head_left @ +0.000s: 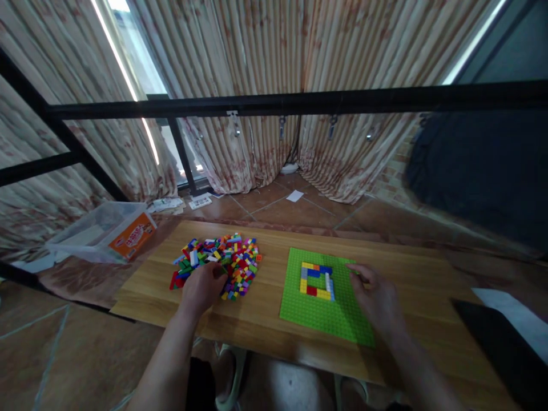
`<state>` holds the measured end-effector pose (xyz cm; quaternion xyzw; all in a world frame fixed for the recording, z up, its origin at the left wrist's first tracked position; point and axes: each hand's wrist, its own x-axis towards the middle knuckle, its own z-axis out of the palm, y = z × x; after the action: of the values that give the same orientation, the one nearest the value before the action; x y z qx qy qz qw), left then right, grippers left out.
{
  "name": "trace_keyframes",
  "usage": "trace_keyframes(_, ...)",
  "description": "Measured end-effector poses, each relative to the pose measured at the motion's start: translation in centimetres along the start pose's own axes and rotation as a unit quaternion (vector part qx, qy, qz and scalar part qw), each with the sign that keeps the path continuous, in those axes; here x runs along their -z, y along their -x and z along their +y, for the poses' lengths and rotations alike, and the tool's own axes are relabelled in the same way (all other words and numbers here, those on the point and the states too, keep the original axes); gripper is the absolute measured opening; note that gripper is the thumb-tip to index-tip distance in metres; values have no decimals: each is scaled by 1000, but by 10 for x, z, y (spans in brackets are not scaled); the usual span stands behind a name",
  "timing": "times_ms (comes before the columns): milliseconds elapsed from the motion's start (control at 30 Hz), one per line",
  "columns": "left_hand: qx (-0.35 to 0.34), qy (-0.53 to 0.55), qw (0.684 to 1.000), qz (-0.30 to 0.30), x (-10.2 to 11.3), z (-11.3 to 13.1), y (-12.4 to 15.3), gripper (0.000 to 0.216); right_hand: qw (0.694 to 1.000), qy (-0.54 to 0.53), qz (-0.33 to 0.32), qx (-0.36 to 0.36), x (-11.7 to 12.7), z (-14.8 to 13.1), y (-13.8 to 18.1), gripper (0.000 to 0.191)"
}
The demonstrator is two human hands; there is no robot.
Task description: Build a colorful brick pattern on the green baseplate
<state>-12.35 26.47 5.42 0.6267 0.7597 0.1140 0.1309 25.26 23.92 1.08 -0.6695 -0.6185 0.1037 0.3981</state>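
My left hand (205, 288) is over the near side of a pile of small coloured bricks (244, 260), its fingers pinched together. A bit of green shows at the fingertips, but I cannot tell whether it is a held brick or part of the pile. On a green baseplate (295, 314), bricks in yellow, blue, red, orange, white and grey form a square ring (312, 291) with a hollow middle. My right hand (379, 294) hovers at the plate's right side, thumb and forefinger slightly apart, with nothing visible between them.
Both pile and baseplate lie on a wooden table (265, 308). A clear plastic box (98, 228) with an orange label is on the floor to the left. At the table's right end lie a dark flat object (496, 337) and white paper (514, 311). A black metal bar (274, 104) crosses beyond the table.
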Motion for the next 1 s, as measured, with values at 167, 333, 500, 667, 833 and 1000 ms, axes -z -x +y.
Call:
trace_keyframes(167, -33, 113, 993, 27, 0, 3, 0, 26, 999, -39, 22, 16, -4, -5, 1, 33)
trace_keyframes(333, -144, 250, 957, 39, -16, 33, 3, 23, 999, -46, 13, 22, -6, -15, 3, 31)
trace_keyframes(500, -233, 214, 947, 51, -33, 60, 7, 5, 998, -50, -3, 27, -7, -16, 3, 32)
trace_keyframes(667, -221, 88, 971, 31, -39, 65, 13, 12, 998, -46, -21, 42, -11, -13, 3, 31)
trace_keyframes(833, -216, 21, 976, 13, -46, 66, 17, 17, 997, -38, -46, 50, -14, -15, 3, 29)
trace_keyframes(1000, -224, 66, 972, 0, -47, 61, 15, 25, 997, -25, -56, 50, -17, -17, 2, 29)
